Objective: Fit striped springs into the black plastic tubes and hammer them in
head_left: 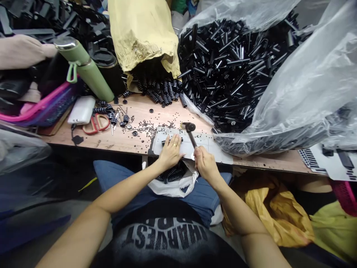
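My right hand (205, 163) is wrapped round the handle of a hammer (190, 128), its head raised at the far side of a pale board (220, 150). On that board my left hand (170, 152) lies palm down, fingers stretched out across a short black tube (163, 143). The tube's ends show on both sides of the fingers; its middle is hidden. Tiny dark rings (150, 126) are scattered over the bench just beyond the board. A white bag (160, 189) holding dark ribbed pieces hangs open in my lap, under the bench edge.
Black tubes (231, 70) fill a large clear plastic bag at right. Ribbed black cylinders (164, 91) spill from a yellow sack (142, 33). At left are a green bottle (89, 70), white power bank (81, 110), red scissors (96, 124) and another person's gloved hand (25, 51).
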Available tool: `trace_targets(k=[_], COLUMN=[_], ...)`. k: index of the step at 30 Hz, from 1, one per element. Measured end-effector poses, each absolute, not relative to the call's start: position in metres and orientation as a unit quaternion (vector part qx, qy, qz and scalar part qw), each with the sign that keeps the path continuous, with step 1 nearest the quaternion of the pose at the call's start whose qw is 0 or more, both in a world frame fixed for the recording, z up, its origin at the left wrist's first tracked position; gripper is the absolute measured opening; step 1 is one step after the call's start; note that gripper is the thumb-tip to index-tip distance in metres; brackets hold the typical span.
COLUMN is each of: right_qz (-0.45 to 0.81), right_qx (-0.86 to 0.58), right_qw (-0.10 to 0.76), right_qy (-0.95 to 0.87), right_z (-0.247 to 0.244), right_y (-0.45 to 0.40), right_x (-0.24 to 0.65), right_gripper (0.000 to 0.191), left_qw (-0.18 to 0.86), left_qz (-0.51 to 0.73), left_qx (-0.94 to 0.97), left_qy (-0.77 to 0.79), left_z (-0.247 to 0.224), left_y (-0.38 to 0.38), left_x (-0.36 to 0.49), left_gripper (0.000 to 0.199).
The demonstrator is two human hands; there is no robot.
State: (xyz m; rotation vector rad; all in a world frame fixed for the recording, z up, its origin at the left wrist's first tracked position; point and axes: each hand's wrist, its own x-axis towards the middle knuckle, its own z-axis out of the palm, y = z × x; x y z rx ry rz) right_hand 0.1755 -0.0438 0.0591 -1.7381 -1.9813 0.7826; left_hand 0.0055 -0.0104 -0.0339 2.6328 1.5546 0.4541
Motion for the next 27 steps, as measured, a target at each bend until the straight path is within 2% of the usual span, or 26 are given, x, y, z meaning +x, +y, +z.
trace_targets(k=[2, 7, 13, 17, 19, 22, 25, 27], right_qz=[0.276, 0.260, 0.214, 0.116, 0.071, 0.038, 0.030, 0.033], right_qx=[-0.592, -0.553, -0.600, -0.678, -0.696, -0.696, -0.654, -0.614], right_qw=[0.188, 0.008, 0.023, -0.017, -0.037, -0.031, 0.031, 0.081], right_qy=[-0.733, -0.792, -0.770, -0.725, -0.714, -0.717, -0.755, -0.785], right_z=[0.065, 0.051, 0.059, 0.046, 0.030, 0.009, 0.003, 0.009], right_y=[-0.046, -0.042, -0.013, 0.017, 0.027, 0.034, 0.042, 0.061], right_x=[0.162, 0.135, 0.160, 0.196, 0.209, 0.219, 0.218, 0.213], right_gripper=[0.047, 0.041, 0.052, 0.044, 0.042, 0.040, 0.036, 0.034], left_qw=[0.029, 0.044, 0.112, 0.176, 0.202, 0.182, 0.180, 0.199], left_qz=[0.137, 0.134, 0.154, 0.229, 0.279, 0.331, 0.282, 0.249], left_qx=[0.853, 0.859, 0.829, 0.829, 0.759, 0.589, 0.494, 0.488], left_qy=[0.502, 0.493, 0.526, 0.478, 0.552, 0.714, 0.802, 0.812], left_z=[-0.035, -0.041, -0.024, -0.007, 0.001, 0.012, 0.018, 0.016], left_y=[-0.014, -0.006, -0.005, 0.000, 0.037, 0.132, 0.218, 0.249], left_x=[0.015, 0.015, 0.016, 0.011, -0.009, -0.055, -0.095, -0.105], left_gripper=[0.072, 0.057, 0.039, 0.034, 0.042, 0.048, 0.045, 0.041])
